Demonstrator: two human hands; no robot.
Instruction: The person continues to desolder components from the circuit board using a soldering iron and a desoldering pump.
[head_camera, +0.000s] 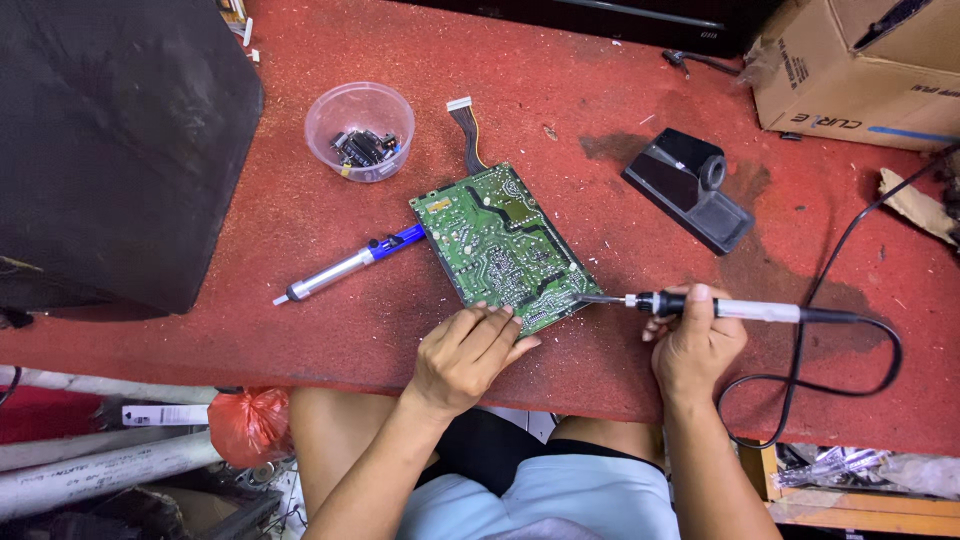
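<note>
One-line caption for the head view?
Left hand steadies green circuit board while right hand touches soldering iron to its edge.

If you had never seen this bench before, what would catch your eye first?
The green circuit board lies mid-table on the red surface, its near edge steadied by the left hand. The right hand holds a soldering iron with its tip at the board's edge. A clear cup of parts sits behind.

Edges and small parts hard to read
Brown cardboard box (860, 70) runs off the top-right edge; contents of the clear plastic cup (359, 130) are too small to identify.
</note>
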